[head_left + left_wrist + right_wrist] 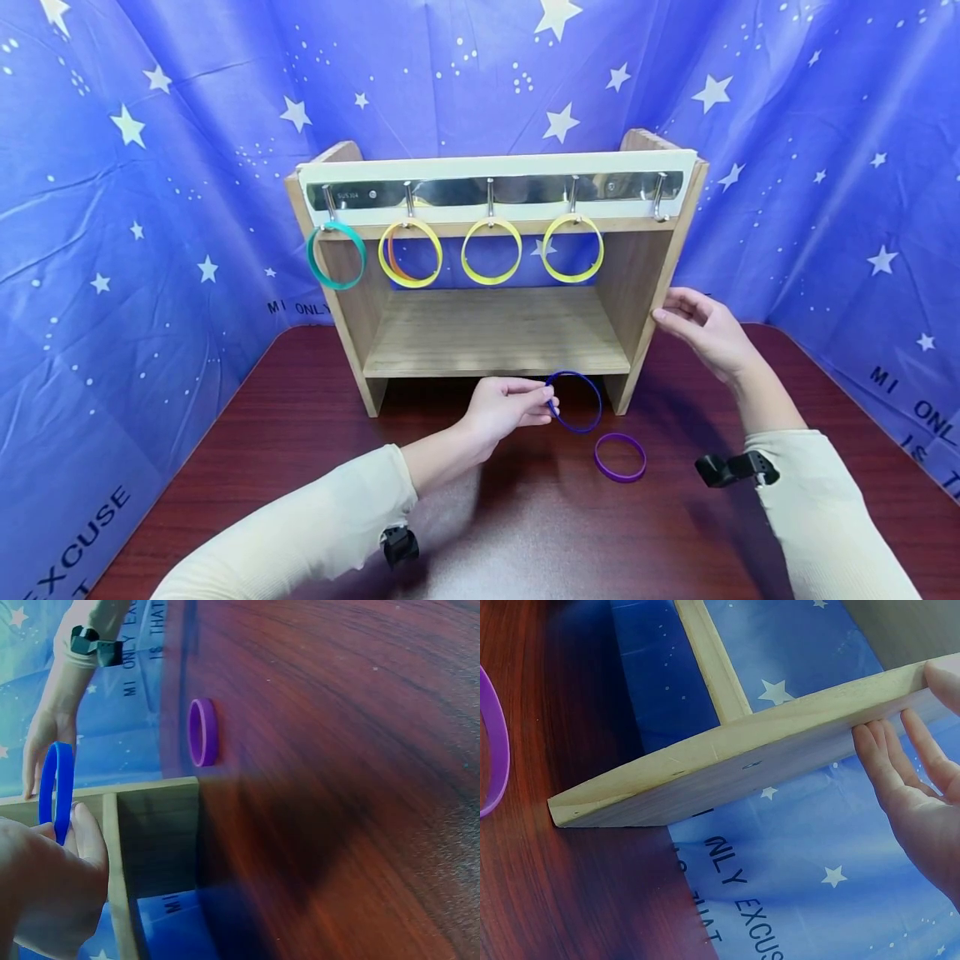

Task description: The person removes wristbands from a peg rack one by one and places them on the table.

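Between thumb and fingers my left hand pinches a blue silicone wristband, held above the table in front of the wooden shelf. In the left wrist view the blue wristband stands upright from the fingertips. A purple wristband lies on the table to the right of it. My right hand rests on the shelf's right side panel. In the right wrist view its fingertips touch the panel's outer face, and the thumb lies at the front edge.
A metal hook rail runs along the shelf's top. A green wristband hangs on its leftmost hook, yellow ones on the middle hooks, with an orange band behind one. The rightmost hook holds no band. Starry blue cloth surrounds the table.
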A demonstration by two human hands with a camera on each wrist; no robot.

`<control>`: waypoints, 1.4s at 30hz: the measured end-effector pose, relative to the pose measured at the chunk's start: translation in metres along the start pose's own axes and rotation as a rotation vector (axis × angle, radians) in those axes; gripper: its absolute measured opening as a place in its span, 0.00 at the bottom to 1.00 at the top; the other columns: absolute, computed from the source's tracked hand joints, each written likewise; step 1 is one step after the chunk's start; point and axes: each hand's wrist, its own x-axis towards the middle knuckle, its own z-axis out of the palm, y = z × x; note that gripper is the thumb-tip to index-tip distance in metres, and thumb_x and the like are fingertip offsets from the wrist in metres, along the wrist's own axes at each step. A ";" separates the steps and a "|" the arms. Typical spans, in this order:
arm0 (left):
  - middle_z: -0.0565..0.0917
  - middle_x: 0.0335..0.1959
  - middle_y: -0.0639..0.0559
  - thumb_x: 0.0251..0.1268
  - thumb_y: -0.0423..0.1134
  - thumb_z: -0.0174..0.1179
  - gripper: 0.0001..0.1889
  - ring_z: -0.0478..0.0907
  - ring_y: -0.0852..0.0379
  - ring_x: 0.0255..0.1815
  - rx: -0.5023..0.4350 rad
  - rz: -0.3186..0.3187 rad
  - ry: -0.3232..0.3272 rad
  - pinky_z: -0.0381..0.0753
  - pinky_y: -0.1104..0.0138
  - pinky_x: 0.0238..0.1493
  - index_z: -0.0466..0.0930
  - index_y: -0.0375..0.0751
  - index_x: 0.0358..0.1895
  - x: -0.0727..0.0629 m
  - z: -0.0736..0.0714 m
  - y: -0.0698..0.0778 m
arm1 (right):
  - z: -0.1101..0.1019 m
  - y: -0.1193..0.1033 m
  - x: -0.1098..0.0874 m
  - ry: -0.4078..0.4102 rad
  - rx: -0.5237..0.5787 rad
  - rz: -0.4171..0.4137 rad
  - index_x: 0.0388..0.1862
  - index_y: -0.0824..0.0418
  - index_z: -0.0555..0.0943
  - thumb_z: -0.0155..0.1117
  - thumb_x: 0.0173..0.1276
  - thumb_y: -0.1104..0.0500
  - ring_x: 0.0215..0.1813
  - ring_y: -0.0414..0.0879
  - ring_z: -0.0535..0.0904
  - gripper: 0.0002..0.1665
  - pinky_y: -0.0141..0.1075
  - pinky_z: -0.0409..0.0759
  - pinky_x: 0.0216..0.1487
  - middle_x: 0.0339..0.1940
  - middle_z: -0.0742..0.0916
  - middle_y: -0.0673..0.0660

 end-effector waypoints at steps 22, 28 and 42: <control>0.88 0.35 0.35 0.62 0.29 0.62 0.12 0.83 0.63 0.24 0.052 -0.103 -0.016 0.89 0.68 0.38 0.81 0.22 0.45 0.001 0.000 -0.023 | 0.000 0.002 0.000 0.005 -0.005 -0.009 0.45 0.48 0.77 0.57 0.67 0.70 0.41 0.30 0.79 0.17 0.18 0.81 0.44 0.39 0.82 0.40; 0.88 0.32 0.38 0.61 0.30 0.63 0.12 0.83 0.63 0.23 0.054 -0.127 -0.007 0.89 0.68 0.38 0.82 0.24 0.44 0.001 -0.001 -0.031 | 0.000 0.003 0.001 0.003 0.004 -0.015 0.44 0.48 0.77 0.57 0.67 0.71 0.41 0.30 0.79 0.17 0.18 0.81 0.44 0.39 0.82 0.41; 0.88 0.34 0.34 0.60 0.30 0.64 0.11 0.82 0.64 0.21 0.091 -0.191 0.032 0.89 0.67 0.36 0.82 0.26 0.43 0.001 -0.005 -0.053 | 0.000 0.003 0.000 0.005 0.025 -0.012 0.45 0.49 0.77 0.57 0.68 0.71 0.41 0.31 0.78 0.17 0.18 0.81 0.44 0.39 0.82 0.41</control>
